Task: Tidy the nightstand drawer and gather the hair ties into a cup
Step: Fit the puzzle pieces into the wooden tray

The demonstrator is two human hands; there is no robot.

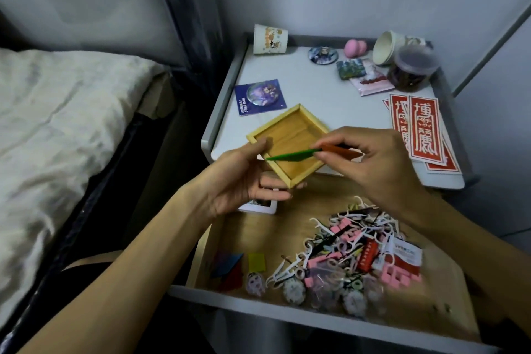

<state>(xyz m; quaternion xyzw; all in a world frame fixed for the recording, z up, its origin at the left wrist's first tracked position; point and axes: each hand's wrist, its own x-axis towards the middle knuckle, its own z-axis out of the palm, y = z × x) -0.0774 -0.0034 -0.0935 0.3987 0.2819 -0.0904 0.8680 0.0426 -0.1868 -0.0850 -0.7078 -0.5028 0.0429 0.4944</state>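
1. Forearms come in from the bottom edge, over the open drawer (258, 302), which juts toward the camera below the nightstand (301, 86) top.
2. Right of the drawer's middle lies a tangled pile (344, 253) of white floss picks, pink blocks, small packets and thin loops. The loops may be hair ties, but blur keeps them from being told apart.
3. At the drawer's left lie flat pieces in blue and red (227, 267), with a yellow square (256, 261) just beside them.
4. Left hand (244, 178) grips a wooden tray (287, 135) above the drawer's far edge, one corner turned toward the camera. The thumb lies on the near-left rim and the fingers curl underneath.
5. Right hand (370, 161) pinches a green piece (290, 154) and an orange piece (339, 149) between thumb and fingertips. The green tip reaches over the tray.
6. On the nightstand a printed cup (270, 39) stands at the back-left corner. A second cup (388, 47) lies on its side at the back right, mouth toward the camera, against a lidded jar (413, 69).
7. Between the cups sit a round badge (321, 54) and a pink lump (355, 47). A blue card (260, 96) lies beyond the tray, and red cards (422, 129) lie along the right edge.
8. Left of it all is a bed (57, 123) with pale bedding.
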